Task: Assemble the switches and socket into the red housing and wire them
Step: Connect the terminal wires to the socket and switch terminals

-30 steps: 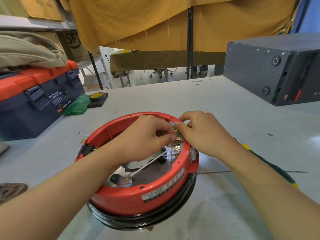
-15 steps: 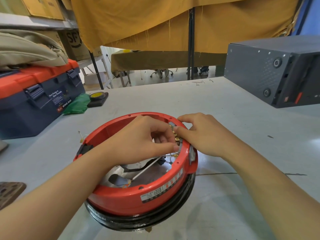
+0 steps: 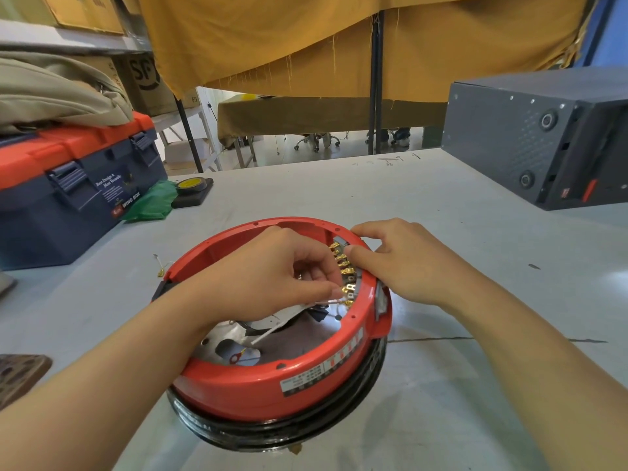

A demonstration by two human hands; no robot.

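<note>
Hands (image 3: 272, 277) (image 3: 404, 263) pinch brass terminals (image 3: 343, 263) inside red housing (image 3: 244, 382) on grey table (image 3: 339, 192), ochre curtain (image 3: 306, 39) behind.

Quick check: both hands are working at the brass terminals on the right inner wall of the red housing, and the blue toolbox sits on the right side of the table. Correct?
Not quite. The head view shows the blue toolbox on the left side of the table, not the right. The rest holds: the left hand and right hand are both at the brass terminals on the right inner wall of the red housing.
</note>
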